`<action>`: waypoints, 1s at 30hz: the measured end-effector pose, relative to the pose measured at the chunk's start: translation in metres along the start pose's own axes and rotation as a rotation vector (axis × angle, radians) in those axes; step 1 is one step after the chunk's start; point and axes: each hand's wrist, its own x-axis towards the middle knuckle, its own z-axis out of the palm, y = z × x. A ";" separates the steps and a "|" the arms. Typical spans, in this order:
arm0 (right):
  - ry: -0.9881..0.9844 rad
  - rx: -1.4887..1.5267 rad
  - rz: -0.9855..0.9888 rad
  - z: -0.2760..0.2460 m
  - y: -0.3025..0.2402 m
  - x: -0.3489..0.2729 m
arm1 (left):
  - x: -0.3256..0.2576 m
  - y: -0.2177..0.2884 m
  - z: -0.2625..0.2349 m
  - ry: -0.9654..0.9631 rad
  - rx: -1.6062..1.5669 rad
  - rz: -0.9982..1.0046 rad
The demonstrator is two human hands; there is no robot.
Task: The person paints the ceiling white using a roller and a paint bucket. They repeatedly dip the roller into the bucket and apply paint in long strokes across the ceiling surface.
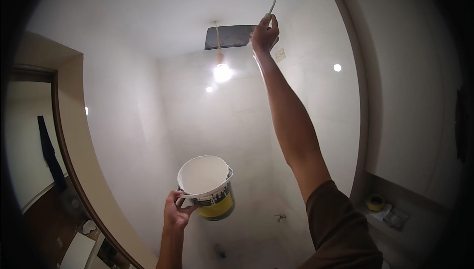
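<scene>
My left hand [178, 210] grips a paint bucket [216, 206] by its near rim and handle, holding it tilted slightly in front of me. White paint drips streak its yellow and dark green side, and the inside looks white. High overhead, my raised right hand [265, 34] is closed round the handle of a small paint roller [275, 1]. The white roller head is at the top of the picture, up by the white ceiling [173, 2]; whether it touches the surface I cannot tell.
A lit bulb [222, 73] hangs on a cord beside a dark rectangular opening [228, 38] in the ceiling. A doorway with a dark wooden frame [61, 135] stands at left. At right, a ledge holds a yellow tape roll [375, 202]. A tap [280, 217] juts from the wall low down.
</scene>
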 end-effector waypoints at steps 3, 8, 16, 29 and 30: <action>-0.069 0.031 -0.013 0.014 0.029 0.017 | -0.001 -0.002 0.000 0.000 0.004 0.009; 0.026 -0.032 -0.247 0.063 0.075 0.010 | -0.002 -0.003 0.004 0.067 -0.020 0.003; -0.047 0.110 -0.120 0.108 0.056 -0.065 | -0.011 -0.008 0.014 0.142 -0.051 0.020; -0.102 0.069 -0.098 0.074 0.022 -0.037 | -0.008 -0.009 0.010 0.162 -0.050 0.045; -0.094 0.042 -0.133 0.057 0.019 -0.018 | -0.005 -0.008 0.009 0.136 -0.032 0.038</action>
